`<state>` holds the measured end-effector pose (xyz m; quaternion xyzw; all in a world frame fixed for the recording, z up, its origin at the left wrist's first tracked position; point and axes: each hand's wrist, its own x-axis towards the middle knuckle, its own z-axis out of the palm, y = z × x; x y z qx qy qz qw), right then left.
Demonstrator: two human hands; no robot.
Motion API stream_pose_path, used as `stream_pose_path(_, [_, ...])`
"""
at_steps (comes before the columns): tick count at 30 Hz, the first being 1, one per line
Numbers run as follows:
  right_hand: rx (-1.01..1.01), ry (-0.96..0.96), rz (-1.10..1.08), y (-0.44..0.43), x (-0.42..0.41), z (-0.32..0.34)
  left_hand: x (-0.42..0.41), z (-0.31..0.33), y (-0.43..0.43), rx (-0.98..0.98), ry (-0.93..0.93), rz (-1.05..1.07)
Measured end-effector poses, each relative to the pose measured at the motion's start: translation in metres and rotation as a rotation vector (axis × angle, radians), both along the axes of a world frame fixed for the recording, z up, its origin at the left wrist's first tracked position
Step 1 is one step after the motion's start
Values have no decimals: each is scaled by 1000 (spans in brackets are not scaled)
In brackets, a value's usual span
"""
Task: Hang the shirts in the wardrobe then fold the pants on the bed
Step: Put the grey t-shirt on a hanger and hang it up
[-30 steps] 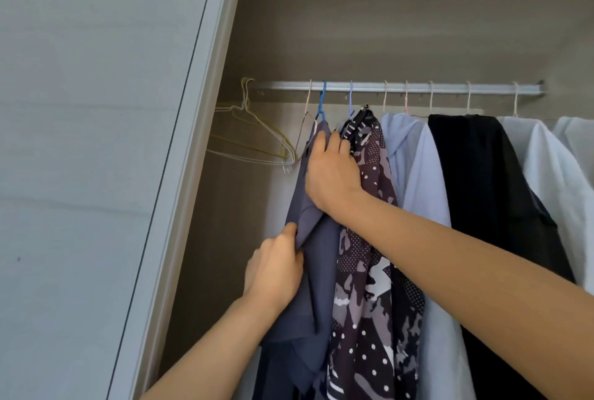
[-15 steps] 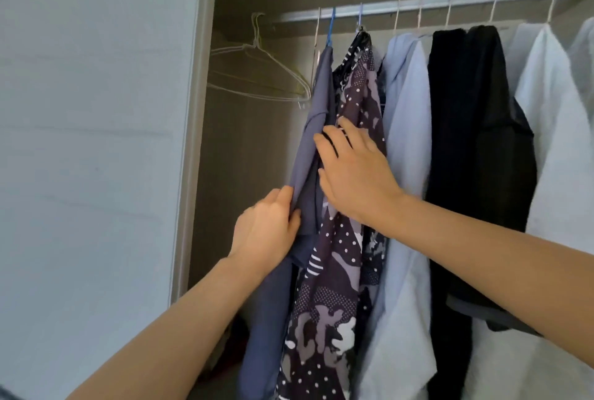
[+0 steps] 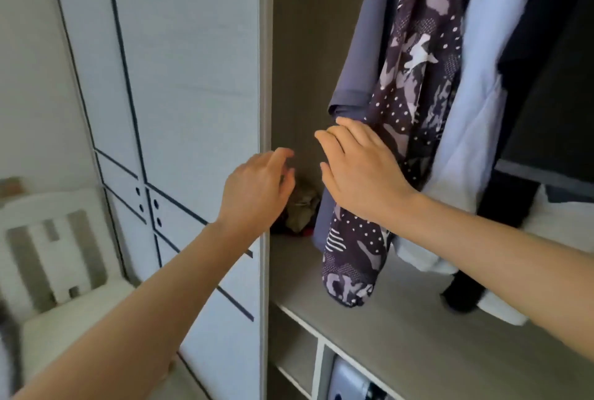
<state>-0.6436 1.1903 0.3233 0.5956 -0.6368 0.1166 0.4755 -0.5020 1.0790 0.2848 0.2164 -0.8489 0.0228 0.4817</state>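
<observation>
Slate-blue shirt [image 3: 356, 46] and patterned shirt [image 3: 414, 85] hang at the left end, above the grey wardrobe shelf [image 3: 418, 351]. Right hand [image 3: 360, 174], fingers spread, and left hand [image 3: 257, 191], loosely curled, hold nothing. White panelled door [image 3: 193, 78] stands left, with a white chair [image 3: 58, 255] further left.

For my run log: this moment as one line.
step: hanging | left grip open near door edge | right grip open in front of patterned shirt | blue-grey shirt hangs beside it | both empty
</observation>
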Motion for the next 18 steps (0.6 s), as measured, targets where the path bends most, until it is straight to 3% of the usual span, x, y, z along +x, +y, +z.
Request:
stream_pose_path(8, [187, -172, 251, -3, 62, -100, 86, -103, 27, 73, -49, 207])
stream_pose_path(18, [456, -295, 496, -47, 148, -228, 196, -236, 33, 345, -182, 486])
